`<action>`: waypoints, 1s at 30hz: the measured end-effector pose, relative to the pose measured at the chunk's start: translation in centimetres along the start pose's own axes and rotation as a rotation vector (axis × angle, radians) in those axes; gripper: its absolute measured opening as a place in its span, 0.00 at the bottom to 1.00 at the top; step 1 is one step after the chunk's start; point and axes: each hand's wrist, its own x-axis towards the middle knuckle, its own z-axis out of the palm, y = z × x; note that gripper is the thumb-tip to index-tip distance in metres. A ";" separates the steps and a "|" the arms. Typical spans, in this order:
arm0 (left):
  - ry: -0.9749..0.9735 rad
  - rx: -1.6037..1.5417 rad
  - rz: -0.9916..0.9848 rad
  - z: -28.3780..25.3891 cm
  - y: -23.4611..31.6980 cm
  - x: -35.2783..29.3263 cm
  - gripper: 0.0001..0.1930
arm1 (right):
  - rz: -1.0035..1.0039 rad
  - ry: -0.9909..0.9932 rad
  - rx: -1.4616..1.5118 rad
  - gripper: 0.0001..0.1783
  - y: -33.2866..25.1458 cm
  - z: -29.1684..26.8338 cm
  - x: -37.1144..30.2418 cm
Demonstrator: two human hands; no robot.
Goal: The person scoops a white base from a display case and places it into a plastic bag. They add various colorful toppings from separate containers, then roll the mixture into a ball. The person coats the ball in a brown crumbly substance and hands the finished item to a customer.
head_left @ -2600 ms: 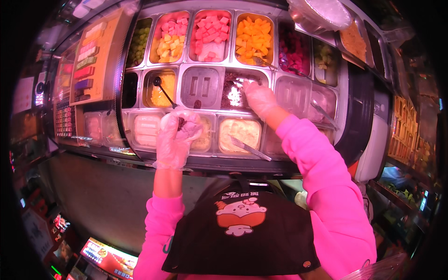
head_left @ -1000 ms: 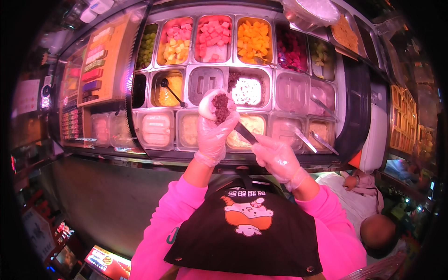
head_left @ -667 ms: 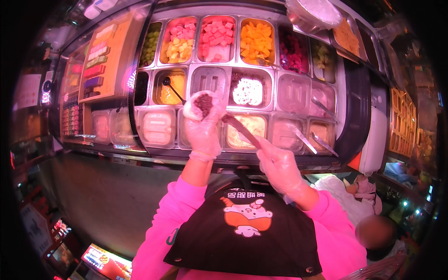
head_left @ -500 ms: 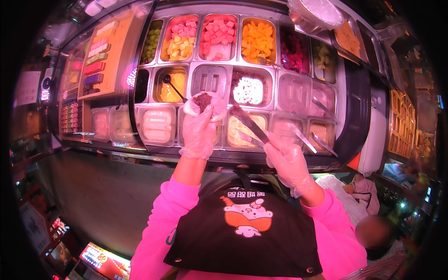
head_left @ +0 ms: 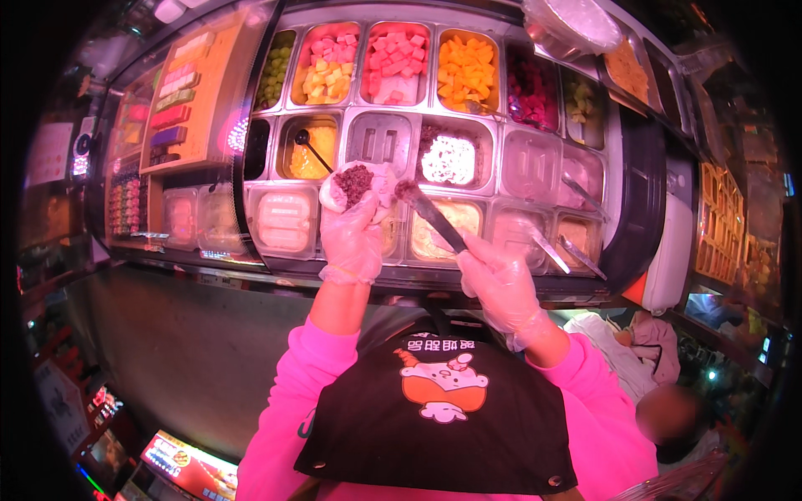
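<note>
Your gloved left hand (head_left: 352,236) cupped a white dough round (head_left: 355,185) topped with dark purple filling (head_left: 354,179), fingers curled under it, held just above the front row of the topping tray rack (head_left: 585,179). Your gloved right hand (head_left: 499,284) was closed around a long spoon (head_left: 430,215), its tip loaded with dark filling just beside the round. Behind the round sat the pan of dark and white filling (head_left: 449,155); cubed fruit pans (head_left: 399,63) filled the rack's back row.

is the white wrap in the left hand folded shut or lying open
Open: the white wrap lies spread on the left hand, dark filling showing.
</note>
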 end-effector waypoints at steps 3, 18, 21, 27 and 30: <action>0.020 0.082 -0.060 -0.1 0.4 0.1 0.23 | 0.013 -0.016 0.072 0.23 -0.1 0.2 -0.1; -0.066 -0.062 -0.113 0.9 1.8 0.2 0.15 | 0.079 -0.104 0.101 0.22 0.5 1.6 0.9; -0.024 -0.043 -0.168 0.6 2.1 0.4 0.19 | 0.056 -0.129 0.027 0.22 0.6 1.8 1.9; -0.133 -0.412 -0.378 0.3 3.7 0.9 0.22 | 0.101 -0.097 -0.004 0.23 0.5 0.9 1.2; -0.152 -0.469 -0.376 -0.1 4.5 1.1 0.25 | -0.058 -0.031 -0.100 0.25 0.4 -1.9 2.2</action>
